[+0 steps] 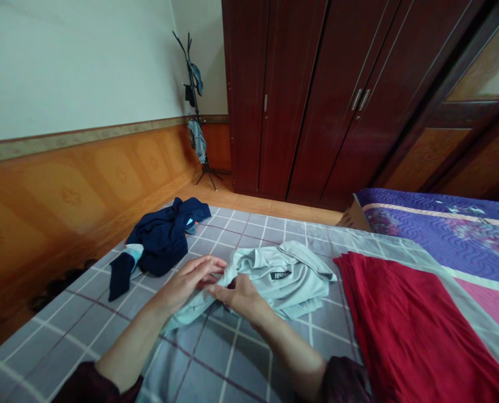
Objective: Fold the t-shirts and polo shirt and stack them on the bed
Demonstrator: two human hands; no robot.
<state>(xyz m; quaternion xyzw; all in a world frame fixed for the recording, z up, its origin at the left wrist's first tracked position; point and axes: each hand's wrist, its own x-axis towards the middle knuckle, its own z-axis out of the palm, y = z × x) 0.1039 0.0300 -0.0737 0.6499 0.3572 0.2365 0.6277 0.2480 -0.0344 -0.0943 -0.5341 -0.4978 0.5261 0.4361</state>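
Observation:
A pale mint-grey shirt [303, 291] with a black lettered patch lies bunched on the checked bedsheet. My left hand [190, 281] is closed on the shirt's left part, its fingers bent around the cloth. Close beside it, my right hand [246, 298] grips the same piece of fabric, the thumb pointing left and the other fingers partly hidden in the folds. Some of the pale cloth trails below my left wrist toward the near side of the bed.
A crumpled navy garment [161, 238] lies at the left edge of the grey checked sheet [249, 358]. Red cloth [404, 313] is spread on the right, by a purple quilted cover [451, 229]. Beyond the bed stand a coat rack [196, 106] and a dark red wardrobe [299, 101].

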